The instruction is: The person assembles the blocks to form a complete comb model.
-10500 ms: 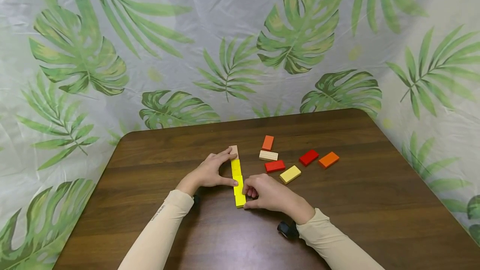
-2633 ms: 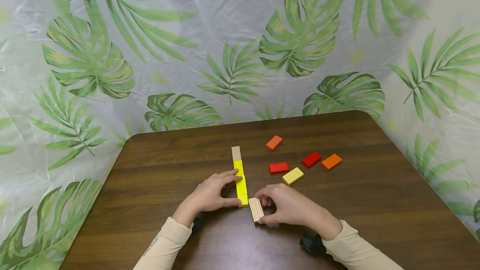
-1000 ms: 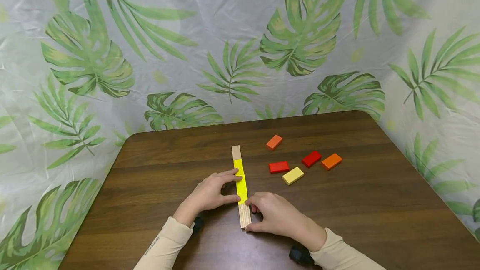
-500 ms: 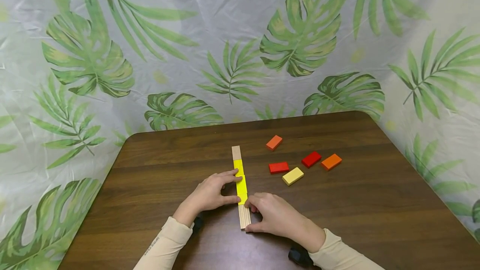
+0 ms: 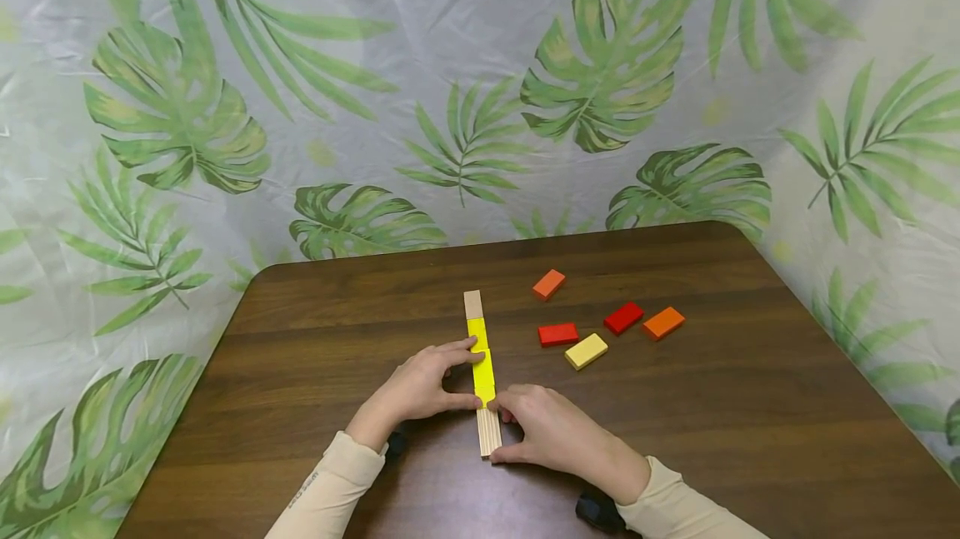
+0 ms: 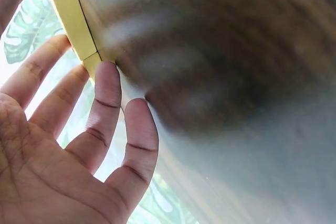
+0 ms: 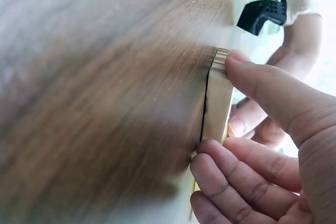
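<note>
At six o'clock from the yellow blocks, our right hand pinched the striped block while our left hand, spread, touched them, seemingly for steadiness.

Two red blocks, two orange blocks, one pale-yellow block, one striped block, one tan block, perhaps three bright-yellow blocks

The table has a smooth, glossy wood-grain top. The striped block shows bare, matt, layered wood; the yellow blocks and red blocks look smooth and painted. The leaf-print backdrop is creased, shiny sheeting; cream sleeves, matt cloth; black wrist device, perforated plastic.
</note>
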`<act>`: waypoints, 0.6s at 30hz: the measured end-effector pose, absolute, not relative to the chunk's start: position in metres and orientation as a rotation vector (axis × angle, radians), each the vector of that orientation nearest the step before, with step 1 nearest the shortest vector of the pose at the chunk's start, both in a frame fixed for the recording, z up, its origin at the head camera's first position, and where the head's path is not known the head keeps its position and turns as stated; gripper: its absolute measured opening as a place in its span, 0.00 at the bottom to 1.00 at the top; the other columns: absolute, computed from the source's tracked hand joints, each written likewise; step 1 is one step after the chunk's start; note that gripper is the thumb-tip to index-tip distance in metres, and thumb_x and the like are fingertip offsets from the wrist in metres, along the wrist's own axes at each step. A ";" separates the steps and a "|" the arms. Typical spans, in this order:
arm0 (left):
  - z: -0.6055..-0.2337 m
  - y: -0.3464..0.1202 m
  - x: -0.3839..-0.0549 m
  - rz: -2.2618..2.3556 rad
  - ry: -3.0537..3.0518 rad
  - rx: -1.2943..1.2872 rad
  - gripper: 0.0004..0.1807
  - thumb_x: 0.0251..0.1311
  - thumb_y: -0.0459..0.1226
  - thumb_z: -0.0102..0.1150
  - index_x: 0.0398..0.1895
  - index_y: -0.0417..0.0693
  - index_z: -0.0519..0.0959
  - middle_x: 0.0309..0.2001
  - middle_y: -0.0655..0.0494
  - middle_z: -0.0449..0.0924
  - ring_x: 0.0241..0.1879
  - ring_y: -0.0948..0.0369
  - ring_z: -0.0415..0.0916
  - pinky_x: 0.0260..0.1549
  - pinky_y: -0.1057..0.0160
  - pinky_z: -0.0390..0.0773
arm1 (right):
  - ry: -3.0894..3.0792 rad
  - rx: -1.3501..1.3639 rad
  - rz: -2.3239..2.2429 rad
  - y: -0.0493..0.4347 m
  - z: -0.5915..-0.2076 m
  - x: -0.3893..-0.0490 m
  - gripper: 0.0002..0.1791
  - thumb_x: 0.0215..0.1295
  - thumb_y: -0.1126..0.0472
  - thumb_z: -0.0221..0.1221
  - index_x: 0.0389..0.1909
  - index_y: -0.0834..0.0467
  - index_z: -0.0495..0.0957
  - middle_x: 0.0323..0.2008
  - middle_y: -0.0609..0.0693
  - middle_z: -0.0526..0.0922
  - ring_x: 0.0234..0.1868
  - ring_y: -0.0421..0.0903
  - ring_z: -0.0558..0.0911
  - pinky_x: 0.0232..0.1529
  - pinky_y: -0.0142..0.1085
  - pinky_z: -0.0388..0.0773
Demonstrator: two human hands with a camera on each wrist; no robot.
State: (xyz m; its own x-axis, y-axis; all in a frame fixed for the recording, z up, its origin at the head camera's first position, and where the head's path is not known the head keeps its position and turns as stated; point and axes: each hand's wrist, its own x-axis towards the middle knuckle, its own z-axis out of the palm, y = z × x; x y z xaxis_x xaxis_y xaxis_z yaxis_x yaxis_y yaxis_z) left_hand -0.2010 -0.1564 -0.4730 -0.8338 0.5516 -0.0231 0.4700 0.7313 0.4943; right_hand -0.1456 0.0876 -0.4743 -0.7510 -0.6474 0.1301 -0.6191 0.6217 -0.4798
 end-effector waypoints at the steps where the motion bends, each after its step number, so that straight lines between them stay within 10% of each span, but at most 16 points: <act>1: -0.473 -0.156 -0.201 0.720 2.764 0.824 0.37 0.60 0.56 0.78 0.72 0.60 0.80 0.81 0.57 0.68 0.76 0.41 0.71 0.70 0.36 0.73 | 2.780 -1.086 -0.784 0.088 -0.474 -0.145 0.27 0.54 0.48 0.82 0.48 0.58 0.86 0.33 0.42 0.79 0.33 0.32 0.71 0.36 0.28 0.72; 18: -0.472 -0.155 -0.201 0.725 2.758 0.837 0.38 0.59 0.55 0.79 0.72 0.58 0.80 0.81 0.55 0.68 0.75 0.41 0.71 0.70 0.36 0.74 | 2.794 -1.085 -0.719 0.087 -0.473 -0.143 0.27 0.56 0.48 0.81 0.52 0.58 0.90 0.32 0.42 0.80 0.32 0.31 0.70 0.35 0.27 0.72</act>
